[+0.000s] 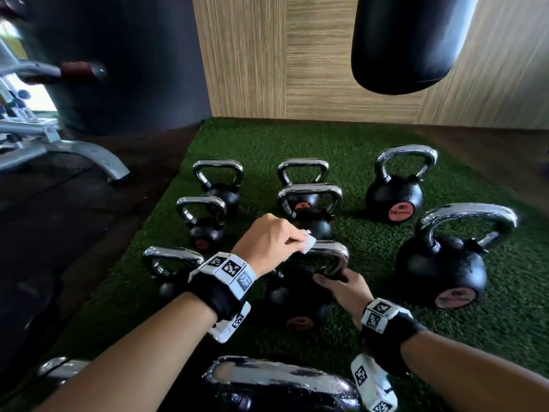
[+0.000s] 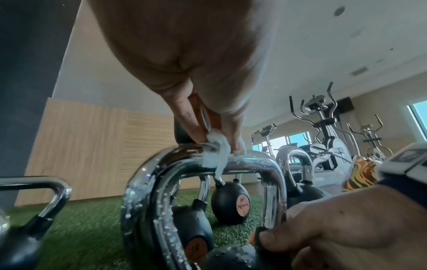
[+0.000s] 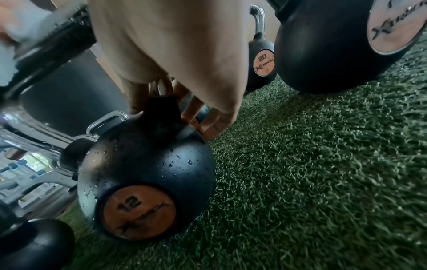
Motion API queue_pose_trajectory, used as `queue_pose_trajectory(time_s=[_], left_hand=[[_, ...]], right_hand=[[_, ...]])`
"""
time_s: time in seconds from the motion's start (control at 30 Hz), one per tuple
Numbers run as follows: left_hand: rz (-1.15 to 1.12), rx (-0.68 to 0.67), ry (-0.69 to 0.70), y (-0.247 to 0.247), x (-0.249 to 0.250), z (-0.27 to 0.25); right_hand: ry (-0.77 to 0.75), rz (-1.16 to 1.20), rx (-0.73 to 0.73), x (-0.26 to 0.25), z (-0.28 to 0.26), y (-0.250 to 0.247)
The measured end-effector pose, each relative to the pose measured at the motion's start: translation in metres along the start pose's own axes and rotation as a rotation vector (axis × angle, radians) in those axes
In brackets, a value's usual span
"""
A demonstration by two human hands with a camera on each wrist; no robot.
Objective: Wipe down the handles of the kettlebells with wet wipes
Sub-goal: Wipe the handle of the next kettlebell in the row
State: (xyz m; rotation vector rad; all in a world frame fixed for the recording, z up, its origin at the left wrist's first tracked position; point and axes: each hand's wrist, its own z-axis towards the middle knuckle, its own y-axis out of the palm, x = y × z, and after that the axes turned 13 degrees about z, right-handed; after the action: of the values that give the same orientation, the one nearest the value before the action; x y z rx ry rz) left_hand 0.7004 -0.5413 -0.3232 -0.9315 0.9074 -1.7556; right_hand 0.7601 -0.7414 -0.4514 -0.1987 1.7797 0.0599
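Observation:
A black 12 kettlebell (image 1: 297, 298) (image 3: 148, 173) with a chrome handle (image 1: 329, 254) (image 2: 245, 162) stands on the green turf in the middle of the head view. My left hand (image 1: 267, 242) (image 2: 208, 138) pinches a small white wet wipe (image 1: 396, 243) (image 2: 216, 157) against the top bar of that handle. My right hand (image 1: 344, 289) (image 3: 184, 109) grips the handle's right leg, just above the ball. Water drops cover the handle and the ball.
Several other chrome-handled kettlebells stand on the turf mat (image 1: 371, 150): a large one (image 1: 442, 263) at right, another (image 1: 393, 194) behind it, small ones (image 1: 205, 224) at left, one (image 1: 282, 385) right below me. A black punching bag (image 1: 410, 43) hangs overhead. A bench frame (image 1: 74, 153) is at left.

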Motion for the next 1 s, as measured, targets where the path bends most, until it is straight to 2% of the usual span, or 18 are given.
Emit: queue_pose_trajectory(time_s=[0.13, 0.27, 0.4, 0.5, 0.63, 0.77, 0.87, 1.0], left_hand=[[-0.064, 0.114, -0.103, -0.004, -0.019, -0.015], [-0.028, 0.113, 0.005, 0.000, -0.021, -0.027], [-0.138, 0.173, -0.267, 0.008, -0.051, -0.040], [-0.437, 0.125, -0.458, 0.018, -0.068, -0.053], [-0.585, 0.095, -0.454, 0.027, -0.074, -0.061], [-0.939, 0.066, -0.585, 0.038, -0.080, -0.066], [-0.990, -0.008, -0.627, 0.043, -0.089, -0.071], [-1.053, -0.008, -0.658, 0.057, -0.094, -0.079]], right_hand=[[-0.047, -0.123, 0.042, 0.005, 0.005, -0.002], [-0.079, -0.186, 0.048, 0.004, 0.002, -0.002], [-0.062, -0.179, 0.040, 0.002, 0.000, -0.003], [-0.061, -0.205, 0.025, 0.000, 0.000, -0.005], [-0.071, -0.225, 0.025, 0.000, 0.000, -0.004], [-0.083, -0.236, 0.021, 0.000, 0.000, -0.005], [-0.088, -0.243, 0.021, 0.001, 0.001, -0.005], [-0.063, -0.235, 0.018, 0.003, 0.004, -0.005]])
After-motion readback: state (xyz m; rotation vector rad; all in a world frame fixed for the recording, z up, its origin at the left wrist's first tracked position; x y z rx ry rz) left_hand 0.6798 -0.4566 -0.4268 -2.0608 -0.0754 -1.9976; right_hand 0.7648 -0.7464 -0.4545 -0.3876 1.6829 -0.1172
